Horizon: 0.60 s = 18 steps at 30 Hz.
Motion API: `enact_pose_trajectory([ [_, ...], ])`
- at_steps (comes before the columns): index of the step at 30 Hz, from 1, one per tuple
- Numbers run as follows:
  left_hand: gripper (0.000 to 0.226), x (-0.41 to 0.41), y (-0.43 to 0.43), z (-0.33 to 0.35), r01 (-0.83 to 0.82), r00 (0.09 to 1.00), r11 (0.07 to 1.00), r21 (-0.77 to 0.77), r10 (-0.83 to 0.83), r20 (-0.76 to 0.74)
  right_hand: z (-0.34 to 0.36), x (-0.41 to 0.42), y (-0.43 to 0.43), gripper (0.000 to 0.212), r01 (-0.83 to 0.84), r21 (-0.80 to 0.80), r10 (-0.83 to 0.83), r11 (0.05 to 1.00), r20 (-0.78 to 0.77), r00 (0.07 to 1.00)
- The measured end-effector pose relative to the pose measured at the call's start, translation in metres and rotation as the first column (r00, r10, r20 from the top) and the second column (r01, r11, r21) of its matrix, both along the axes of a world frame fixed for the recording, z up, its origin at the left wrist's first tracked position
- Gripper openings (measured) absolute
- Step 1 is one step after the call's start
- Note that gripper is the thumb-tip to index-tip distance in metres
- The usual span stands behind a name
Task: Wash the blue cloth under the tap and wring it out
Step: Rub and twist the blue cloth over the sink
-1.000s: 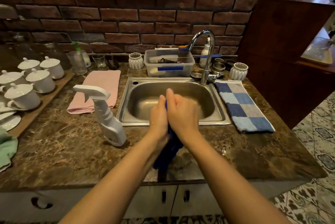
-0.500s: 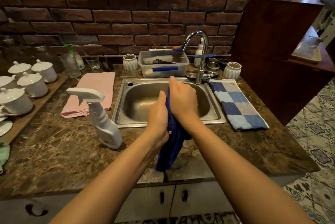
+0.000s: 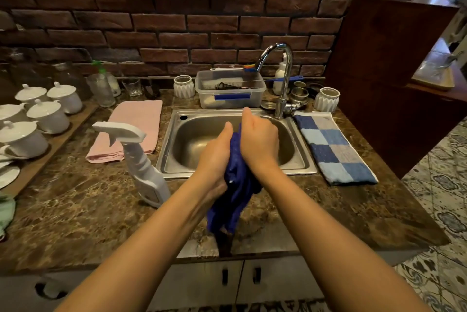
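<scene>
The dark blue cloth [image 3: 233, 195] is bunched between both my hands over the front rim of the steel sink [image 3: 174, 155], and its loose end hangs down over the counter edge. My left hand [image 3: 214, 157] grips the cloth from the left. My right hand [image 3: 257, 138] grips it from the right, slightly higher. The chrome tap [image 3: 284, 77] stands at the sink's back right; I see no water running from it. The part of the cloth inside my palms is hidden.
A white spray bottle [image 3: 141, 162] stands just left of the sink. A pink towel [image 3: 131, 130] lies behind it and a blue checked towel [image 3: 331, 147] lies to the right. White lidded cups [image 3: 43, 114] sit on a wooden board at left. A plastic container [image 3: 231, 92] stands behind the sink.
Both hands have moved forward from the counter edge to over the sink, carrying the cloth. More of the cloth now shows hanging below them.
</scene>
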State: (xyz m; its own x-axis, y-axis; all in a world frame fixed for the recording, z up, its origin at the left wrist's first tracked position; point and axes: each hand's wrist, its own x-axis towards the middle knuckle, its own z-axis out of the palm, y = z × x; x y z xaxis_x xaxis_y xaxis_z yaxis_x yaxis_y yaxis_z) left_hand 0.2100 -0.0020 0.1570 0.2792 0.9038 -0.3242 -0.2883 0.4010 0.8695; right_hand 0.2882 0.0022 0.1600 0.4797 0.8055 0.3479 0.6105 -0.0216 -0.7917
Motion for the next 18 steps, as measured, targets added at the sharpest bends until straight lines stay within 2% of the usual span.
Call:
enact_pose_trajectory([
  [4,0.041,-0.001,-0.009,0.003,0.174,0.984,0.984,-0.031,-0.172,0.049,-0.004,0.029,0.014,0.052,-0.022,-0.101,0.002,0.995,-0.203,0.979],
  [6,0.038,-0.011,0.001,0.006,0.158,0.982,0.986,-0.057,-0.150,0.114,-0.001,0.039,0.014,0.049,-0.063,-0.172,0.013,0.983,-0.277,0.961],
  [8,0.035,-0.029,0.018,0.007,0.091,0.990,0.994,-0.055,-0.084,0.112,0.002,0.051,0.009,0.048,-0.106,-0.245,0.041,0.964,-0.257,0.966],
  [13,0.019,-0.071,0.049,0.002,0.031,0.999,0.999,-0.023,-0.032,-0.042,-0.011,0.083,-0.002,0.045,-0.223,-0.354,0.161,0.908,-0.198,0.967],
  [15,0.013,-0.077,0.057,-0.003,0.055,0.987,0.998,-0.018,-0.057,-0.149,-0.020,0.094,-0.003,0.035,-0.314,-0.423,0.271,0.850,-0.159,0.949],
  [17,0.009,-0.078,0.063,-0.008,0.060,0.956,0.998,0.003,-0.056,-0.287,-0.025,0.103,-0.004,0.025,-0.444,-0.461,0.387,0.768,-0.219,0.896],
  [18,0.008,-0.077,0.067,-0.012,0.053,0.937,0.998,0.034,-0.038,-0.348,-0.025,0.107,-0.005,0.029,-0.507,-0.457,0.445,0.731,-0.245,0.862],
])
